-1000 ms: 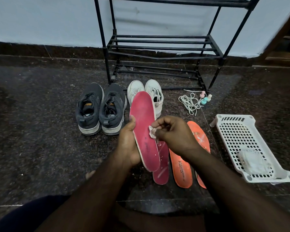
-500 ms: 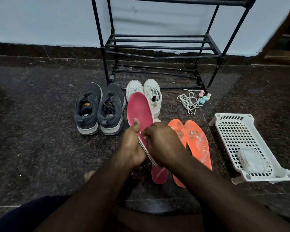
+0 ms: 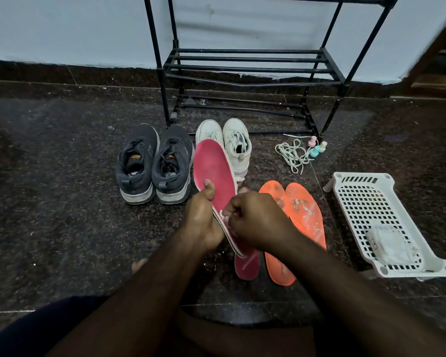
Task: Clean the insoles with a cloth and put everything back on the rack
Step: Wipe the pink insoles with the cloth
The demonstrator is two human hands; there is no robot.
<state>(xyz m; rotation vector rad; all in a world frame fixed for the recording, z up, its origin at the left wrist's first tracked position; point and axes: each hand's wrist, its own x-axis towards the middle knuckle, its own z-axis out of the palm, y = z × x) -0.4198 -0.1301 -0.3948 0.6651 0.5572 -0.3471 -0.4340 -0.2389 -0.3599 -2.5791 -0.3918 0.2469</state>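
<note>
- Above the floor, left hand grips a pink insole, thumb on top
- Right hand pinches a cloth against it
- 2 orange insoles lie before the rack

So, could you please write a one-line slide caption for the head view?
Left hand holds a pink insole while the right hand wipes it with a cloth.

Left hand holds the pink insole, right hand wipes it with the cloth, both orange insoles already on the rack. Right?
Not quite. In the head view the orange insoles lie on the floor, not on the rack. The rest holds: left hand holds the pink insole, right hand wipes with the cloth.
</note>
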